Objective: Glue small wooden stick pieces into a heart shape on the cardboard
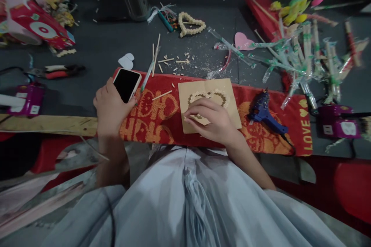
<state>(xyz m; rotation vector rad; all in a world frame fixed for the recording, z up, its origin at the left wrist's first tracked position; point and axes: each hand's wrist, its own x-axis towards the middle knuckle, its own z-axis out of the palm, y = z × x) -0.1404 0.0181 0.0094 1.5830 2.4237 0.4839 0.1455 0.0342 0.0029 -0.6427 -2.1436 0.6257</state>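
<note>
My left hand (111,108) is closed around a black phone (126,83) at the left end of a red towel (156,117). My right hand (213,119) rests on a tan cardboard square (232,114) that lies on the towel. Its fingers are pinched together at the lower left of a heart outline (222,95) made of small pale wooden pieces on the card. What the pinch holds is too small to make out. A loose wooden stick (161,95) lies on the towel between my hands.
A blue glue gun (264,112) lies on the towel right of the card. Farther back are a finished stick heart (190,24), scattered stick bits (176,63), red pliers (58,71) and a pile of wrapped sticks (307,58). Purple devices (337,121) sit at both sides.
</note>
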